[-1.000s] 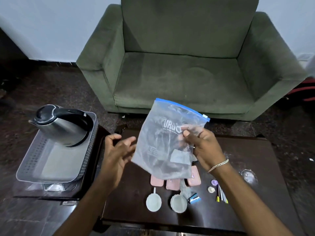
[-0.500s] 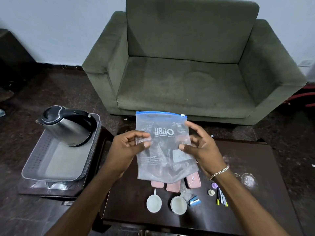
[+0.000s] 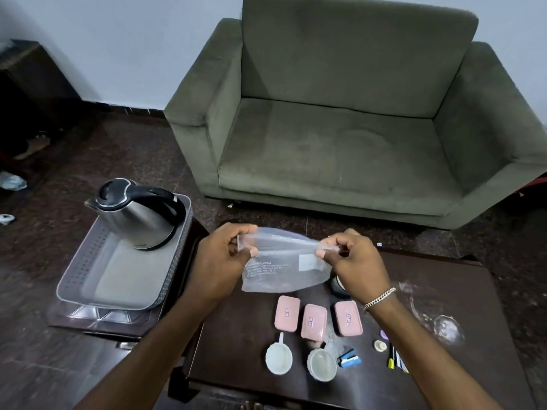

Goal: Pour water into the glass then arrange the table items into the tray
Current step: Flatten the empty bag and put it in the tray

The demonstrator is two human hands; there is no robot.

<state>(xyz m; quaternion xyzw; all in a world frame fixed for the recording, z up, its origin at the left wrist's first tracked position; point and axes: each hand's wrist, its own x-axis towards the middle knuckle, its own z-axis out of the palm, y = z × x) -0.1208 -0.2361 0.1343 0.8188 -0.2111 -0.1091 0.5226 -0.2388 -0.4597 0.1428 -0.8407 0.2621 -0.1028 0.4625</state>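
Both hands hold a clear zip bag (image 3: pixel 281 267) above the dark table (image 3: pixel 444 291): my left hand (image 3: pixel 225 255) pinches its left top corner, my right hand (image 3: pixel 352 261) its right top corner. The bag's mouth is spread between them. A steel kettle (image 3: pixel 136 214) stands at the far end of the grey tray (image 3: pixel 74 279) on the left. Below the bag lie three pink cases (image 3: pixel 313 321), a white scoop (image 3: pixel 278 358), a white cup (image 3: pixel 322 365) and small items (image 3: pixel 381 347). A clear glass (image 3: pixel 447 328) sits at the table's right.
A green armchair (image 3: pixel 340 128) stands behind the table. The tray rests on a low dark side stand (image 3: pixel 88 324) left of the table. A dark cabinet (image 3: pixel 29 84) is at the far left. Something dark (image 3: pixel 337 287) sits partly hidden under my right hand.
The bag has dropped lower and tipped flatter. Both hands shifted from its sides to its top corners and pulled the mouth apart.
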